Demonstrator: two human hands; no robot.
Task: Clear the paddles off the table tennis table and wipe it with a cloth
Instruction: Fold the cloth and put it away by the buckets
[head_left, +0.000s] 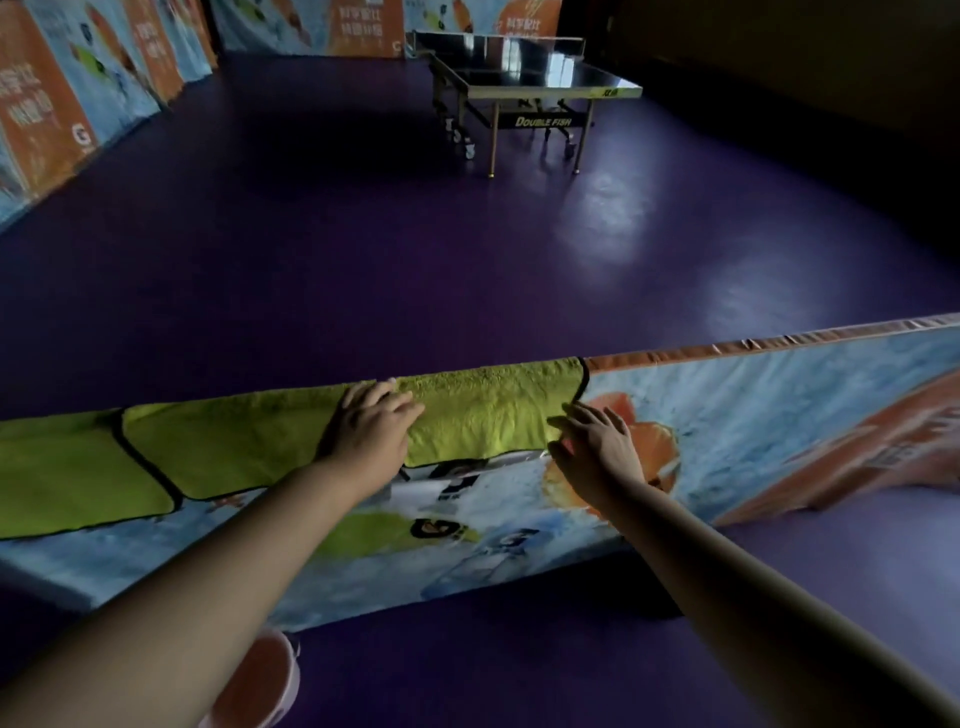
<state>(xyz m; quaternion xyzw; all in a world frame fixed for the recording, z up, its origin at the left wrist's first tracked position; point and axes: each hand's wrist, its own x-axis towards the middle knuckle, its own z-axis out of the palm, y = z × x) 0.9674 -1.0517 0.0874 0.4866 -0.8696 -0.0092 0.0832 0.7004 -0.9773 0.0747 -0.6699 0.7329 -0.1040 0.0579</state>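
Note:
A yellow-green cloth (483, 415) with a black hem hangs over the top edge of a printed court barrier (753, 415) right in front of me. My left hand (371, 421) lies flat on the cloth near its middle, fingers straight. My right hand (597, 441) is spread open at the cloth's right edge, its fingertips touching the fabric. A dark table tennis table (524, 67) stands far off across the floor. No paddles show on it from here.
A second yellow-green cloth (62, 478) hangs on the barrier to the left. More printed barriers (67, 93) line the far left and back of the room. Purple floor (363, 260) stretches between the barrier and the table. My shoe (260, 680) shows below.

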